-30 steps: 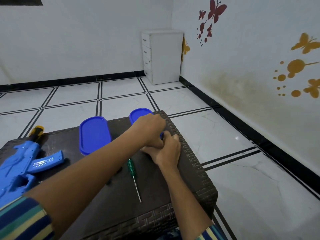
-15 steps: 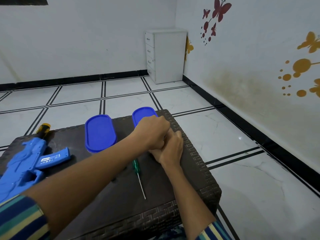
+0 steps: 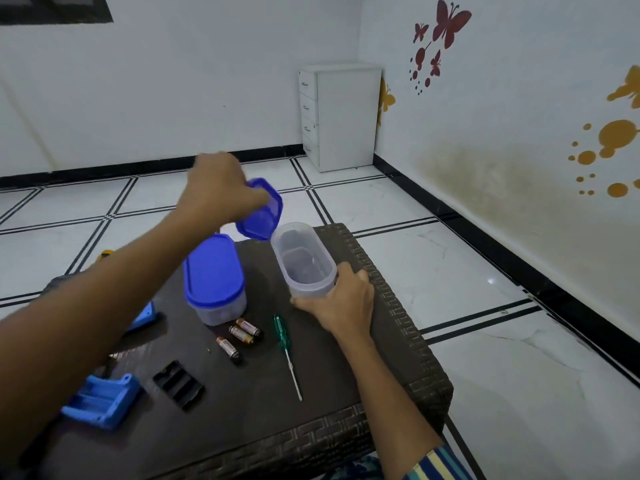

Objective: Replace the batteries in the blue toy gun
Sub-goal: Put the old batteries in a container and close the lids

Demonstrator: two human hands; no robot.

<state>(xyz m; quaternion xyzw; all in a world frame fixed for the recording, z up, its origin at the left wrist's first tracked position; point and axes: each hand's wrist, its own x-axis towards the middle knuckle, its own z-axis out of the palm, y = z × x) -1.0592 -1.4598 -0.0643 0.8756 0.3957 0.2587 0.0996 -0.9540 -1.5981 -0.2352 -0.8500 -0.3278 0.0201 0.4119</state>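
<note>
Fingers [image 3: 251, 200] of the left hand [image 3: 218, 188] pinch a blue oval plastic lid [image 3: 265, 216], held tilted in the air above a dark woven table [image 3: 391, 306]. The right hand [image 3: 341, 301] grips an open clear oval plastic container [image 3: 306, 263]. Just to its left stands a second clear container with a blue lid on [image 3: 214, 275]. Three small batteries [image 3: 239, 336] and a green-handled screwdriver [image 3: 285, 351] lie nearby. The blue toy gun [image 3: 145, 315] lies at the table's left, largely hidden by the left forearm, with a blue plastic battery tray [image 3: 100, 401] and a black ribbed cover [image 3: 178, 384] at the near side.
</note>
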